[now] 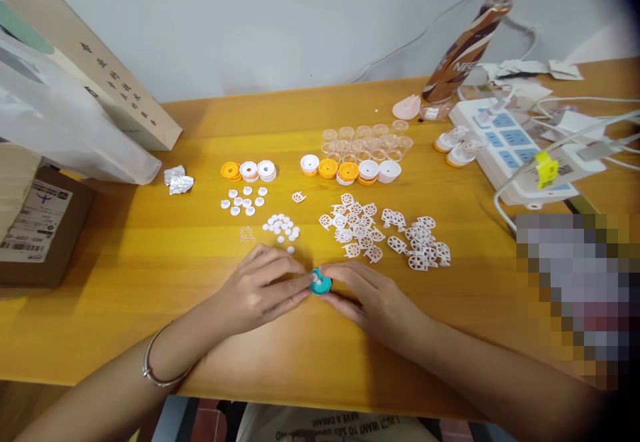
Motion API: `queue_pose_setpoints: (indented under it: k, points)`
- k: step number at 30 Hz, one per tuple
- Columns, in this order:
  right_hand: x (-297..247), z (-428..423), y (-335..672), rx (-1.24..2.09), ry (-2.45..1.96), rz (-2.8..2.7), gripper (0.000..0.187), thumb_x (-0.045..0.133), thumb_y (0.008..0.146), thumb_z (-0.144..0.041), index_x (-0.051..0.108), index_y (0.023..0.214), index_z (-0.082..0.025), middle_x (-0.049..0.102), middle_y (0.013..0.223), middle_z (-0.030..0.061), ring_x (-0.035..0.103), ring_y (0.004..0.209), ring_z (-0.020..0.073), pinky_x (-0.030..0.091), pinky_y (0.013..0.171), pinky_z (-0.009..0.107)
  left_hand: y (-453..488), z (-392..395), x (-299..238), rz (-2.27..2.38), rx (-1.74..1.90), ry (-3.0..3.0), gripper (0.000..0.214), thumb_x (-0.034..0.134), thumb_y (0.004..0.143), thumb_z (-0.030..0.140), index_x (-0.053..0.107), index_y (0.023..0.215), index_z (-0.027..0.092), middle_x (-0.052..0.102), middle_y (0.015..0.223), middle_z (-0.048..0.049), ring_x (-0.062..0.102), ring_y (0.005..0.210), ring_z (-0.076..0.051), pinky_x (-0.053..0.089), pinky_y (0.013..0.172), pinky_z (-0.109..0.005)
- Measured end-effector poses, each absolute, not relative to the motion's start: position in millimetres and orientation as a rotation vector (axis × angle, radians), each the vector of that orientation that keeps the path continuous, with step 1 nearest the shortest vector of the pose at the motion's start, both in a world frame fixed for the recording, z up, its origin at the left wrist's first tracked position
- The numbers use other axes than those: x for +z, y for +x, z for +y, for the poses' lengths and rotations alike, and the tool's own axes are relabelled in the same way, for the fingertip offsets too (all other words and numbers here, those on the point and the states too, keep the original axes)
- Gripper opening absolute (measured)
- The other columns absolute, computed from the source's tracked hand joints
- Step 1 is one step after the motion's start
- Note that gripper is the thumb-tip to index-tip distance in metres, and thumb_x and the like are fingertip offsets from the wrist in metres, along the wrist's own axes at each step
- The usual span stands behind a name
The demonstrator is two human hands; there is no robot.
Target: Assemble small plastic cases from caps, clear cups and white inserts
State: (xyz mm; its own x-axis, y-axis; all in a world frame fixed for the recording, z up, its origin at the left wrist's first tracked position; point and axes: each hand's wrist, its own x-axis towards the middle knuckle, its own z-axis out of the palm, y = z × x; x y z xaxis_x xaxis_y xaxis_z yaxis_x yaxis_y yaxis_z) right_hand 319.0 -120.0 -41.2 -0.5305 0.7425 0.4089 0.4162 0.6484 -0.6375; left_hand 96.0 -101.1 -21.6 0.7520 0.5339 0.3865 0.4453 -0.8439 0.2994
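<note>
A small teal round plastic cup [324, 287] is held between my two hands over the table's near middle. My right hand [373, 295] grips its right side between thumb and fingers. The fingers of my left hand [265, 289] are closed at its left edge, the fingertips against a small whitish piece [316, 279] inside it. What exactly that piece is, I cannot tell. Just beyond my left hand lie several small white discs [283, 224] and tiny clear rings [247, 233]. White spoked plastic parts [357, 225] lie beyond my right hand.
Orange and white round cups [349, 172] stand in rows, with clear cups [367, 142] behind. Larger white discs [245, 201] and crumpled foil [179, 181] lie left. A power strip [510, 149] with cables and a bottle [465, 45] stand right; a cardboard box [45, 229] stands left.
</note>
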Motion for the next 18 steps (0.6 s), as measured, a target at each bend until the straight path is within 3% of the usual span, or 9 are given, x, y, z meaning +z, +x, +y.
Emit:
queue_pose_setpoints:
  k: [7, 18]
  points:
    - [-42.0, -118.3, 319.3, 0.599, -0.896, -2.192, 0.019, 0.056, 0.082, -0.016, 0.051, 0.100, -0.019, 0.066, 0.091, 0.0071, 0.061, 0.087, 0.0190, 0.053, 0.077, 0.034, 96.5, -103.0, -21.3, 0.794, 0.552, 2.865, 0.030, 0.061, 0.080, 0.026, 0.058, 0.109, 0.023, 0.063, 0.094, -0.0029, 0.052, 0.089, -0.018, 0.035, 0.073, -0.032]
    - [-41.9, -119.6, 318.9, 0.694, -0.941, -2.158, 0.021, 0.056, 0.082, -0.016, 0.049, 0.101, -0.022, 0.064, 0.090, 0.0060, 0.061, 0.085, 0.0181, 0.052, 0.074, 0.032, 99.3, -107.2, -15.9, 0.858, 0.398, 2.789, 0.033, 0.053, 0.083, 0.020, 0.055, 0.115, 0.022, 0.060, 0.092, -0.0045, 0.052, 0.092, -0.018, 0.034, 0.075, -0.032]
